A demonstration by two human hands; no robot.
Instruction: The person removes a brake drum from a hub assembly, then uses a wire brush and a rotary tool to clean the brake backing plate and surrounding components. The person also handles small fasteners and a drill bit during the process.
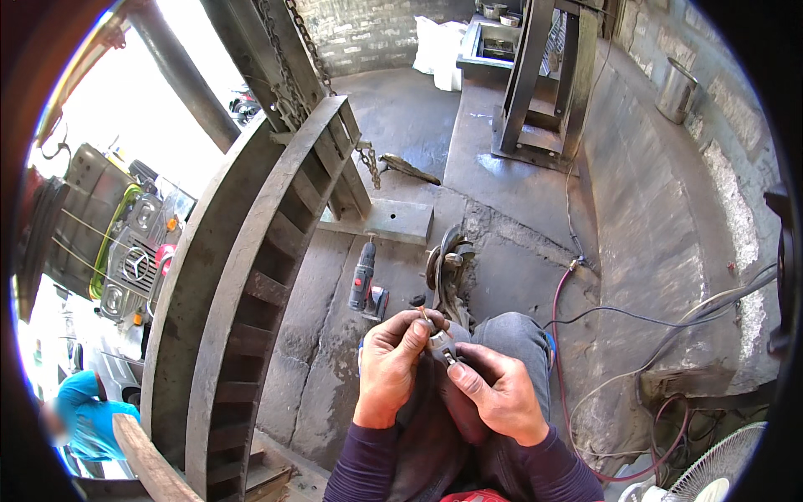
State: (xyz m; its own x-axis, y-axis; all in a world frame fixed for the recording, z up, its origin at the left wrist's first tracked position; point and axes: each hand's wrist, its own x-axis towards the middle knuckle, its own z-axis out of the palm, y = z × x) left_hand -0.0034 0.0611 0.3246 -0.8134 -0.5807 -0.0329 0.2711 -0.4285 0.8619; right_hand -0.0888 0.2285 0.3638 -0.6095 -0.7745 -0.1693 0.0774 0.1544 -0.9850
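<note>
My left hand (391,364) and my right hand (500,386) meet above my lap, both closed around a small silver-grey metal part (441,341). A thin copper-coloured tip (422,313) sticks up by my left thumb and forefinger. My right thumb presses on the lower right end of the part, beside a small shiny piece. Fingers cover much of it, so its exact kind is unclear. Just beyond my hands, on the floor, lies a dark greasy metal assembly (449,266) with a round disc. A grey and black cordless drill (365,280) lies to its left.
A steel frame with rungs (259,289) and a hanging chain (368,161) rise at left. A steel stand (544,92) is at the back. A red hose (562,335) and cables run along the right, near a white fan (718,464). A person in blue (88,414) is far left.
</note>
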